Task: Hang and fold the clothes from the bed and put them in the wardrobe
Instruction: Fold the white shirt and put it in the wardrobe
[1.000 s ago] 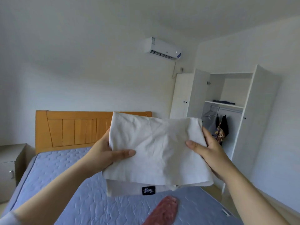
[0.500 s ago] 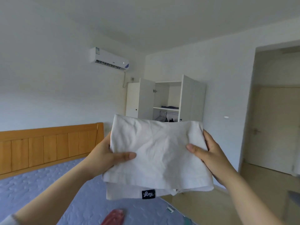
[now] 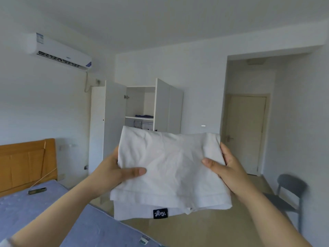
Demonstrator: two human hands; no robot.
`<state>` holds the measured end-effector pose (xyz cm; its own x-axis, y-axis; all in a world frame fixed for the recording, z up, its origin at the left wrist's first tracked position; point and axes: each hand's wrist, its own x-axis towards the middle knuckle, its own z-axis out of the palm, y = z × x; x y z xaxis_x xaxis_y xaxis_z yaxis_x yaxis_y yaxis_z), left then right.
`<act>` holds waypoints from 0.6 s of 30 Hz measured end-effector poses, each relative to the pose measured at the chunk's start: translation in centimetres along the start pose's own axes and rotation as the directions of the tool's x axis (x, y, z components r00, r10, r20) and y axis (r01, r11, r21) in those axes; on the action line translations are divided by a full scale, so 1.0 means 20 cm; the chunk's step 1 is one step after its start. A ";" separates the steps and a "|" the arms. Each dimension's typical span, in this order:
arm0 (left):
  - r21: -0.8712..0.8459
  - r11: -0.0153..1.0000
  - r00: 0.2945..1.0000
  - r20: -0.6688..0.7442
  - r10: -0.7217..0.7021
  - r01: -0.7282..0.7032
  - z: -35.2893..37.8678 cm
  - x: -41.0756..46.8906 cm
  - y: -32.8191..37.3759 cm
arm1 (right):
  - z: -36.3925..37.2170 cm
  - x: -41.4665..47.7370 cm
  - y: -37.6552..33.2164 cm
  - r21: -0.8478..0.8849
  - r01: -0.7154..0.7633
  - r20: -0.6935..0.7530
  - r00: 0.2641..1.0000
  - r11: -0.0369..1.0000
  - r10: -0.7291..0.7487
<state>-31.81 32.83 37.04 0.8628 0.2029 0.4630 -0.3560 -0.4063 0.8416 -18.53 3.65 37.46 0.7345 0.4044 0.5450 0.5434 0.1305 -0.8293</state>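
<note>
The white cloth (image 3: 169, 166) was folded into a flat, wrinkly square. It was up in the air, with the left hand (image 3: 110, 172) holding one side and the right hand (image 3: 229, 168) holding the other. A small black tag (image 3: 160, 213) showed at its bottom edge. The white wardrobe (image 3: 169, 107) stood behind it with its doors open. Something blue (image 3: 143, 115) lay on its shelf. The blue bed (image 3: 44, 220) was low on the left.

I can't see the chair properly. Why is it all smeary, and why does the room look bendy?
Head view: the grey chair near the right edge is smeared, probably motion blur; the wide-angle lens bends the wall lines and slants the air conditioner; the folded white garment in the middle is sharp, its black label clear; the light is soft and even, with no glare.
</note>
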 end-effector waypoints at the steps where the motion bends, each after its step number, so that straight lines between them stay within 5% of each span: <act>1: -0.013 1.000 1.000 0.007 0.007 -0.007 0.02 0.07 -0.03 | -0.02 0.04 0.02 -0.013 0.003 -0.016 1.000 1.000 -0.003; 18: -0.210 0.971 0.984 0.107 0.143 -0.118 0.75 1.11 -0.38 | -0.75 0.62 0.49 -0.135 0.017 -0.230 0.972 0.991 -0.048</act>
<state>-4.67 26.97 36.77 0.8364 0.0462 0.5462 -0.5229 -0.2315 0.8203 2.13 -3.57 37.92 0.7816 0.1784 0.5978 0.6055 0.0138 -0.7958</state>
